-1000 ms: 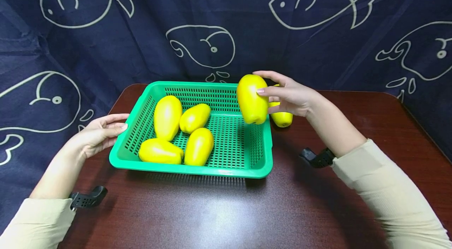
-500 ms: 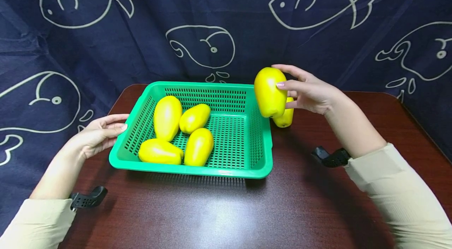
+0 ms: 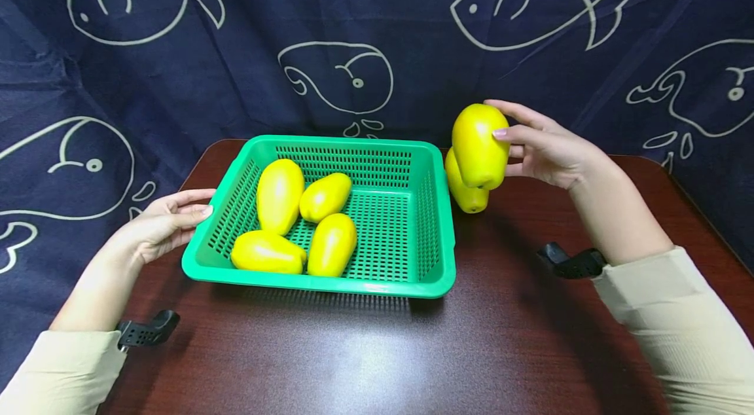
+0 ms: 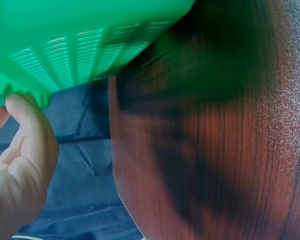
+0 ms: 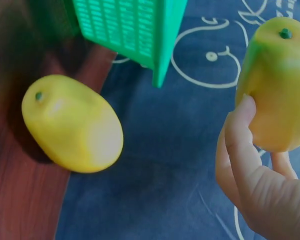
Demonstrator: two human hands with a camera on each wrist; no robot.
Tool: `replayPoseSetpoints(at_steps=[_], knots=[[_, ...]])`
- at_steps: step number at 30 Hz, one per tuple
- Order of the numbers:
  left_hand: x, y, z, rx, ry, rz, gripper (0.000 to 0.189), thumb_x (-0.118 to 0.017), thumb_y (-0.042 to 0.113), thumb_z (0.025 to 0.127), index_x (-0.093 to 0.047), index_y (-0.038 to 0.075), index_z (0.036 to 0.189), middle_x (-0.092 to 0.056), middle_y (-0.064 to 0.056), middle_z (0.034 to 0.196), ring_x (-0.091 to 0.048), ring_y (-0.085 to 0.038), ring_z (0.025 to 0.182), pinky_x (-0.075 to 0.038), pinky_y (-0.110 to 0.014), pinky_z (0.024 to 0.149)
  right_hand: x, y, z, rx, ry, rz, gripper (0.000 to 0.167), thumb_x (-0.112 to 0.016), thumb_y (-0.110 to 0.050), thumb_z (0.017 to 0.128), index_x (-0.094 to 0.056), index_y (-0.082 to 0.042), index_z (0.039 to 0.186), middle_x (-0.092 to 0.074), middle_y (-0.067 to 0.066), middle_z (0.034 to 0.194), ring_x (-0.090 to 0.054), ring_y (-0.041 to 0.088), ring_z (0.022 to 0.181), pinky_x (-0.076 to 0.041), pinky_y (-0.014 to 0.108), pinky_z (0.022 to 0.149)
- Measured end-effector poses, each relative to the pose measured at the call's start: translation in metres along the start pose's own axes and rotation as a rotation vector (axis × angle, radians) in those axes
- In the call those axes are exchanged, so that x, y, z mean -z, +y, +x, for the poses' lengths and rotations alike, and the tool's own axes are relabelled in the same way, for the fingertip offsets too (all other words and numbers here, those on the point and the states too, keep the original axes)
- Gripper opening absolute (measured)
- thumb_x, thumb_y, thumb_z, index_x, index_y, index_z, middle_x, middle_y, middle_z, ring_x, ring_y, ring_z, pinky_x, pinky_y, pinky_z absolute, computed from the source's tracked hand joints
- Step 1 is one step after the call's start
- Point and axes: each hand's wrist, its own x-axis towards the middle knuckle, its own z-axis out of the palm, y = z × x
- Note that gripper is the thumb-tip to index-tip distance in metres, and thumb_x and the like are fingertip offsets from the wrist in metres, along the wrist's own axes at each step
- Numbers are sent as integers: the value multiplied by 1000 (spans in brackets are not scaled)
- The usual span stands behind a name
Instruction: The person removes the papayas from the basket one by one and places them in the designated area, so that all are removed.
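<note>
Left hand (image 3: 171, 222): fingers pinch our green slotted plastic basket (image 3: 377, 287).
Right hand (image 3: 548, 148): fingers clamped on a smooth yellow oval fruit (image 3: 478, 148); we've swung it rightward, so it's outside.

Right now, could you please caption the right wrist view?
Right grip holds one yellow fruit; another lies near the green basket.

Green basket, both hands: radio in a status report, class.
Left hand on green basket, gripping left rim. Right hand holding yellow fruit, outside basket. Four fruits inside. Possibly in the way: loose fruit on table, beside basket's right side.
</note>
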Motion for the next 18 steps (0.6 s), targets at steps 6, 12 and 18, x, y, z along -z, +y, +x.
replayPoseSetpoints(at_steps=[6, 12, 18], knots=[[0, 1, 0, 3, 1, 20, 31, -53, -7, 91, -68, 16, 104, -69, -4, 94, -67, -15, 84, -55, -28, 71, 17, -1, -3, 47, -32, 63, 45, -51, -5, 94, -44, -23, 134, -57, 4, 115, -62, 23, 95, -55, 42, 74], [1, 2, 0, 3, -4, 17, 31, -52, -7, 91, -68, 16, 105, -69, -4, 95, -67, -15, 84, -55, -28, 72, 31, -1, -9, 65, -22, 54, 47, -48, -8, 95, -35, -23, 138, -57, 4, 115, -63, 22, 92, -55, 41, 73], [0, 2, 1, 14, 11, 21, 31, -53, -7, 91, -68, 16, 104, -69, -5, 94, -67, -15, 84, -55, -27, 71, 43, -1, -15, 64, 21, 86, 45, -48, -8, 95, -38, -24, 137, -57, 4, 114, -63, 23, 90, -55, 43, 72]])
